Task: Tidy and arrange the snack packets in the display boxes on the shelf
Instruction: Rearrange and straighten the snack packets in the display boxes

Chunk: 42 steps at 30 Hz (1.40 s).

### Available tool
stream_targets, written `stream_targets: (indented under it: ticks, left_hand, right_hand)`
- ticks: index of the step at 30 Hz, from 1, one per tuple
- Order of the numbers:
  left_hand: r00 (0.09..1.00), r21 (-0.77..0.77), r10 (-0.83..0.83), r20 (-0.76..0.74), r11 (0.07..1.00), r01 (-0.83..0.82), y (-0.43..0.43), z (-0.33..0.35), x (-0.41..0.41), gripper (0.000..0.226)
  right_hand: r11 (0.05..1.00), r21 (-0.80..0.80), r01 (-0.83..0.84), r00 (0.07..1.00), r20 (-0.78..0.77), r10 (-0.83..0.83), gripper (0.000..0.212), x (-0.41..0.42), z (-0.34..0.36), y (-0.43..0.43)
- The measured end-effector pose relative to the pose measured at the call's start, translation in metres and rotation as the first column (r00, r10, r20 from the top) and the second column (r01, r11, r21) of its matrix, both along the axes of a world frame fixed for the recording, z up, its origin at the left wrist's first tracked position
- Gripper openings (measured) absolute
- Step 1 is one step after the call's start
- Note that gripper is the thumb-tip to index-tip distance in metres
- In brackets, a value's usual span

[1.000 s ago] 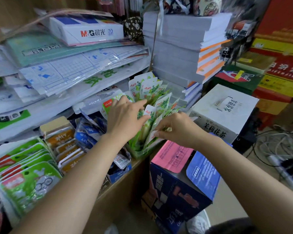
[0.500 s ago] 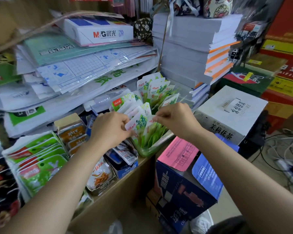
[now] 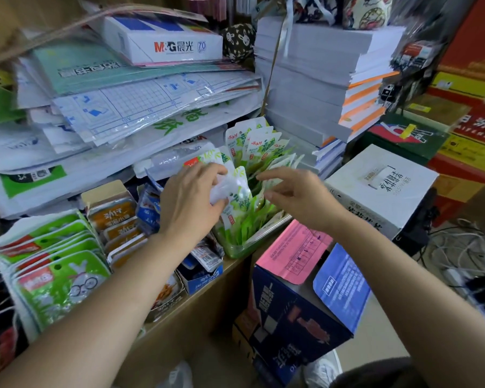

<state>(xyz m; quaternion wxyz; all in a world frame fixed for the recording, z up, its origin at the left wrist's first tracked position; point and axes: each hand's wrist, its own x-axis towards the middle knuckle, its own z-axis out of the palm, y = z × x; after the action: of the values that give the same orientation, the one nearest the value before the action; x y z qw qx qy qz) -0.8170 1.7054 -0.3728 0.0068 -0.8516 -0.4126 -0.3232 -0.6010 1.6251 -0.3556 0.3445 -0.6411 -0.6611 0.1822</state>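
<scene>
Right hand (image 3: pixel 297 198) has let go; left hand (image 3: pixel 189 204) grips glossy green-white packets (image 3: pixel 240 197)

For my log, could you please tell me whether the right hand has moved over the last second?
Yes: the right hand has lifted from the green tray, grip now open above the packets.

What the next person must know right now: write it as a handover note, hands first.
Left hand: grips a bunch of green-white packets at the front of the green tray.
Right hand: open, fingers spread just above the tray's middle packets, holding nothing.
Done: the back packets stand upright in a row.
To do: seat the held bunch upright and straighten the leaning middle packets. The orange packets and blue packets beside the tray look uneven, so check them.
</scene>
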Motion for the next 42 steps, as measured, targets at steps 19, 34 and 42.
stream_targets:
  ticks: [19, 34, 42]
  left_hand:
    - [0.982, -0.303, -0.097, -0.165, 0.952, 0.043, -0.014, -0.001, 0.045, 0.053]
    - [0.903, -0.518, 0.041, 0.427, 0.830, 0.207, -0.022, -0.006, -0.015, 0.018]
    - [0.955, -0.552, -0.173, 0.242, 0.785, 0.282, -0.015, -0.006, -0.029, 0.028]
  right_hand:
    - [0.995, -0.097, -0.023, 0.988, 0.151, 0.038, 0.013, 0.023, -0.012, -0.036]
    - [0.965, -0.008, 0.264, 0.960, -0.095, -0.263, 0.074, -0.013, -0.006, 0.010]
    - [0.998, -0.064, 0.008, 0.896, -0.443, -0.036, 0.090, -0.002, 0.011, 0.026]
